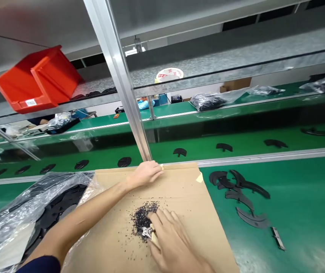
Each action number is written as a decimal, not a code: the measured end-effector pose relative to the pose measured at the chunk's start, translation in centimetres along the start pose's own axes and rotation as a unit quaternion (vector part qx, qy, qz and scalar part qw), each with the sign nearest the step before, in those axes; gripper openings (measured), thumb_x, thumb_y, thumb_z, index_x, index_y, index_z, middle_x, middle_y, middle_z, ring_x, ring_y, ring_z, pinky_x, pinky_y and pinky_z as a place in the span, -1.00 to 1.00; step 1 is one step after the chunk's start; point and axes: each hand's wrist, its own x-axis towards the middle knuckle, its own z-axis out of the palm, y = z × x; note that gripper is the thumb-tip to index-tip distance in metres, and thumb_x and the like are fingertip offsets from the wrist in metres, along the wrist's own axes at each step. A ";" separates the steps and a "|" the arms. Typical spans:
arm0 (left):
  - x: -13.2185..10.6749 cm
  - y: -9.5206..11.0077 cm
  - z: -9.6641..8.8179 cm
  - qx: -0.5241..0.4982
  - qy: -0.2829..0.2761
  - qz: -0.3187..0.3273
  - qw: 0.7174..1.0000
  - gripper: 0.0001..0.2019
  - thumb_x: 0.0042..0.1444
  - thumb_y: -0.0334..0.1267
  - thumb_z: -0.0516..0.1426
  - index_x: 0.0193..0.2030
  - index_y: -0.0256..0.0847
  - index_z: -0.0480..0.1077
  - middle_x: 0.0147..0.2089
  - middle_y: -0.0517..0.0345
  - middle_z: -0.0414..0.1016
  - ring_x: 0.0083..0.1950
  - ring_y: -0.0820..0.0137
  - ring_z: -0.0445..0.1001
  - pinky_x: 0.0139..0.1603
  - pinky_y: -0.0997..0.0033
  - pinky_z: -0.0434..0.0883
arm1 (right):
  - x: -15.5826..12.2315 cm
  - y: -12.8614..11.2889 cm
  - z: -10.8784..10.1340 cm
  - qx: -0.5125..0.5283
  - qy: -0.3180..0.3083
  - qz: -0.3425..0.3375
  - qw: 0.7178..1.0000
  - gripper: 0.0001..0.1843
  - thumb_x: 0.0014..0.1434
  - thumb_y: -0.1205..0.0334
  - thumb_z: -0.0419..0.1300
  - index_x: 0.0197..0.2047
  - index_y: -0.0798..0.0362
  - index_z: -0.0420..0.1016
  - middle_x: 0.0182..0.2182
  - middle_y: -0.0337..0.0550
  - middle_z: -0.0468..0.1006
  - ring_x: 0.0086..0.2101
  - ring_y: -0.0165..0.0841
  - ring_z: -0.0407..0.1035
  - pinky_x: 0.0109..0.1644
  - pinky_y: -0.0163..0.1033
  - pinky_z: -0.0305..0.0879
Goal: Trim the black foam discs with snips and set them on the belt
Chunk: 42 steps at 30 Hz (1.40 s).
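A brown cardboard sheet (179,189) lies on the green bench in front of me. My left hand (145,173) reaches across it, its fingers closed on the far edge near the metal post. My right hand (170,239) rests low on the cardboard, curled around a small metal cutter (147,232) with a yellowish handle. The cutter's tip sits beside a pile of tiny black plastic bits (143,217) scattered on the cardboard.
Curved black plastic parts (243,193) lie on the green mat at right. A clear bag of black parts (37,212) sits at left. More black pieces ride the conveyor (225,147) behind. A red bin (37,79) stands on the upper shelf, left of the metal post (122,76).
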 end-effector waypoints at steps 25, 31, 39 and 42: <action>-10.7 8.0 -5.7 -0.311 0.081 -0.026 0.946 -0.84 0.30 -0.22 0.18 -0.23 -0.27 0.51 -0.23 0.03 0.59 -0.16 0.35 0.57 -0.03 0.42 0.47 | 1.8 3.0 -2.9 -0.022 0.222 -0.146 0.964 -0.55 0.22 0.48 0.02 0.13 0.02 0.41 -0.17 -0.02 0.55 -0.21 -0.18 0.45 -0.16 -0.12 0.38; -17.9 3.8 -9.1 -0.150 -0.105 -0.155 0.971 -0.78 0.36 -0.25 0.11 0.07 -0.21 0.44 -0.09 0.02 0.61 -0.09 0.36 0.60 0.00 0.46 0.48 | 3.5 3.5 -0.6 0.064 0.198 -0.148 0.967 -0.88 0.33 0.16 0.13 -0.12 -0.03 0.44 -0.31 -0.14 0.56 -0.35 -0.25 0.48 -0.26 -0.21 0.34; -25.1 -5.9 -13.7 0.133 -0.166 -0.436 0.874 -0.67 0.14 -0.47 0.18 0.06 -0.36 0.37 -0.02 -0.25 0.50 0.05 0.00 0.53 0.02 0.14 0.46 | 4.0 1.8 -0.7 0.039 0.217 -0.114 0.969 -0.77 0.38 0.02 0.06 -0.16 -0.04 0.41 -0.33 -0.15 0.53 -0.39 -0.26 0.47 -0.25 -0.21 0.34; -25.8 -6.9 -13.0 0.134 -0.180 -0.447 0.866 -0.57 0.07 -0.41 0.24 0.11 -0.32 0.34 0.04 -0.20 0.46 0.06 0.01 0.53 0.00 0.19 0.46 | 4.0 1.5 -0.7 0.055 0.211 -0.101 0.971 -0.79 0.37 0.03 0.08 -0.15 -0.04 0.43 -0.33 -0.15 0.55 -0.38 -0.26 0.48 -0.24 -0.22 0.35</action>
